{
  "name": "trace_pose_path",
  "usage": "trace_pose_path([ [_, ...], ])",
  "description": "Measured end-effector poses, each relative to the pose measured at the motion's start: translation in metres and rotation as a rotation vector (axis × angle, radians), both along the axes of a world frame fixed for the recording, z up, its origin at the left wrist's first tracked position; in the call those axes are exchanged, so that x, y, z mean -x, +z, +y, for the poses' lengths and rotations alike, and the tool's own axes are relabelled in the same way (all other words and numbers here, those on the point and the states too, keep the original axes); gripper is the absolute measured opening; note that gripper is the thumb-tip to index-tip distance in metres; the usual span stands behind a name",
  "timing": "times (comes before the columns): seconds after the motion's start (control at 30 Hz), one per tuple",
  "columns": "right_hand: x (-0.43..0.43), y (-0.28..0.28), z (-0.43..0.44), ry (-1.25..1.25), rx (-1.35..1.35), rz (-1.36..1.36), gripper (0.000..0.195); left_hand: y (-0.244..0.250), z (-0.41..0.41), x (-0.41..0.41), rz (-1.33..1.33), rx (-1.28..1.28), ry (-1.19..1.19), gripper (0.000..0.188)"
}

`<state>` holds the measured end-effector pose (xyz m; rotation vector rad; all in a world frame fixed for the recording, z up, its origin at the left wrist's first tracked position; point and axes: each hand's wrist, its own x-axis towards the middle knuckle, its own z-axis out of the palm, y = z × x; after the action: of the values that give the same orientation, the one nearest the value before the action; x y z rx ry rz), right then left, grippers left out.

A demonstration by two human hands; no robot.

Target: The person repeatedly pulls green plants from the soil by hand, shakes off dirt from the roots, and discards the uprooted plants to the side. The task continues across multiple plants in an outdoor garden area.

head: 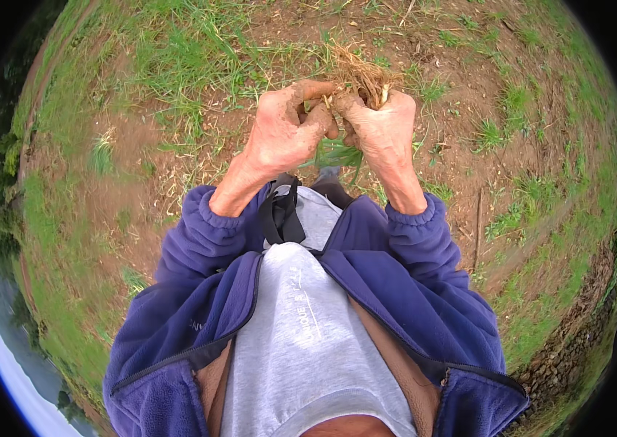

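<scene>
Both hands are muddy and meet in front of me over bare soil and grass. In my right hand (375, 117) is a bunch of plants with dry, straw-coloured roots (362, 71) pointing away from me and a pale stem base showing by the thumb. Green leaves (341, 153) hang below the two hands, towards my body. My left hand (292, 123) is beside it, thumb and index finger pinched near a small pale bit at the bunch's left side; its exact hold is partly hidden by the fingers.
Reddish-brown soil (450, 125) with grass tufts (193, 60) surrounds me. A thin stick (478, 226) lies on the ground to the right. A stony strip (565, 338) runs at the lower right. A black strap (282, 216) hangs at my waist, and part of a shoe shows beneath the leaves.
</scene>
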<state>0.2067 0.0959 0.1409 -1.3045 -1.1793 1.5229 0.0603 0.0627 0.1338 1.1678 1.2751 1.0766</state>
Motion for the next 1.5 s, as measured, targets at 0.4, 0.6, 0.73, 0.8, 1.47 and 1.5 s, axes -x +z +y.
trace_pose_path([
  [0.4, -0.005, -0.022, -0.007, -0.052, -0.178, -0.111, 0.009, -0.009, 0.004, 0.004, -0.455, 0.32, 0.024, 0.032],
  [0.6, -0.017, -0.004, -0.002, -0.133, -0.004, 0.029, 0.009, -0.032, 0.009, 0.036, -1.248, 0.404, -0.133, 0.035],
  [0.73, -0.014, -0.014, -0.005, -0.075, -0.077, -0.057, 0.015, -0.03, 0.004, 0.031, -1.179, 0.372, -0.142, 0.036],
  [0.8, -0.012, -0.017, -0.006, -0.018, -0.12, -0.079, 0.017, -0.023, 0.004, 0.027, -1.067, 0.353, -0.141, 0.038],
  [1.47, -0.014, -0.005, -0.012, -0.025, 0.017, 0.005, 0.003, 0.0, 0.004, 0.008, -0.191, 0.368, -0.094, 0.024],
  [1.5, -0.017, -0.005, -0.012, -0.019, 0.065, 0.036, 0.004, -0.001, 0.005, 0.009, -0.18, 0.359, -0.114, 0.024],
])
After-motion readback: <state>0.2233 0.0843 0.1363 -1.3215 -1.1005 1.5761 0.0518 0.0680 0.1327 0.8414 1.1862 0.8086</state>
